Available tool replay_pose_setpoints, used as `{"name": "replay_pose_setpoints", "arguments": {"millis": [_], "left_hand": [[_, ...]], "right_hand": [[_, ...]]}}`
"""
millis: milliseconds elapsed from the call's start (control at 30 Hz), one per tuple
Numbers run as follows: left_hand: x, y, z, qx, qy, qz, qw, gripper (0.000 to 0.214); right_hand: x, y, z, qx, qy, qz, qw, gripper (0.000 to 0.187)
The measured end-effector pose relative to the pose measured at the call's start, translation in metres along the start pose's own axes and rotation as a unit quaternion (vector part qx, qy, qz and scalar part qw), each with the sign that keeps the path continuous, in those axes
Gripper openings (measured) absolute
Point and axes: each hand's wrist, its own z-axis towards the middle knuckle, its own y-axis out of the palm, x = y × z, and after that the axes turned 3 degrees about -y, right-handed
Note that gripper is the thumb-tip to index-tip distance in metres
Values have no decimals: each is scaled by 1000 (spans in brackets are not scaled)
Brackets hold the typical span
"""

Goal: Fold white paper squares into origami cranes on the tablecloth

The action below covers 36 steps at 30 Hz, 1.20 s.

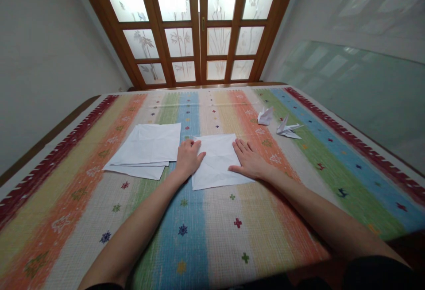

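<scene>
A white sheet of paper [215,166] lies flat on the striped tablecloth in front of me, with faint creases across it. My left hand [188,158] rests on its left edge, thumb held apart over the paper and the other fingers slightly bent. On the right edge, my right hand [249,160] lies flat with its fingers stretched forward and its thumb pointing inward. Just left of my left hand is a loose stack of white paper sheets [149,141], its lower sheets fanned out toward me.
Two folded white paper cranes, one farther back [264,116] and one nearer [288,129], stand at the right rear. The striped tablecloth [219,232] covers the table. Wooden doors with frosted panes [175,26] stand beyond, and a glass panel [358,90] leans along the right wall.
</scene>
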Motion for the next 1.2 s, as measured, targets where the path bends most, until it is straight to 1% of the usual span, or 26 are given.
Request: {"name": "replay_pose_setpoints", "arguments": {"millis": [100, 167, 267, 333, 400, 433, 467, 500, 533, 567, 600, 633, 700, 733, 767, 833, 867, 900, 933, 967, 1067, 1133, 1200], "left_hand": [[-1, -4, -3, 0, -33, -64, 997, 60], [-1, -7, -3, -6, -54, -101, 993, 64], [-2, -12, -1, -22, -94, -170, 981, 62], [-2, -15, 0, -54, -118, -214, 968, 58], [0, -18, 0, -96, -128, -252, 954, 53], [2, -19, 0, -107, -126, -264, 950, 51], [3, -21, 0, -104, -120, -269, 950, 50], [5, -23, 0, -88, -114, -271, 952, 50], [6, -26, 0, -65, -116, -278, 951, 52], [7, -29, 1, -43, -132, -296, 945, 53], [8, -32, 1, -32, -168, -331, 928, 53], [8, -35, 2, -33, -217, -376, 900, 52], [8, -40, 2, -47, -323, -465, 823, 51], [9, -41, 1, -53, -361, -499, 786, 51], [9, -42, 0, -56, -387, -527, 754, 52], [10, -42, -3, -62, -414, -572, 706, 55], [12, -41, -6, -67, -419, -589, 687, 58], [13, -39, -8, -72, -422, -602, 674, 60], [14, -37, -11, -74, -417, -608, 671, 64], [16, -35, -15, -76, -404, -612, 676, 68], [20, -29, -30, -91, -339, -610, 710, 81], [20, -28, -42, -124, -311, -597, 729, 89], [18, -28, -54, -175, -287, -596, 729, 96]], "right_hand": [[-1, 2, -1, 8, 2, 2, 1000, 103], [-2, 1, -1, 10, 11, 3, 1000, 102], [-6, -4, -3, 7, 28, 2, 1000, 99], [-9, -8, -4, 3, 39, -4, 999, 97], [-11, -11, -5, 5, 55, -11, 998, 95], [-12, -11, -5, 9, 63, -13, 998, 93], [-13, -12, -6, 15, 70, -14, 997, 91], [-13, -12, -6, 19, 76, -15, 997, 90], [-13, -12, -6, 22, 79, -15, 997, 88], [-13, -12, -6, 23, 80, -14, 996, 87], [-13, -12, -7, 23, 80, -14, 996, 86], [-13, -12, -7, 21, 81, -14, 996, 85], [-14, -11, -7, 16, 82, -13, 996, 88], [-14, -11, -6, 15, 83, -13, 996, 90], [-15, -10, -6, 14, 85, -12, 996, 94], [-16, -8, -6, 15, 87, -9, 996, 102], [-16, -7, -6, 17, 90, -7, 996, 104], [-17, -6, -6, 19, 93, -6, 995, 104], [-17, -6, -6, 21, 97, -5, 995, 104], [-18, -5, -7, 25, 103, -5, 994, 103], [-20, -7, -8, 28, 122, -9, 992, 99], [-22, -9, -9, 23, 136, -11, 990, 97], [-23, -10, -9, 23, 150, -11, 988, 94]]}}
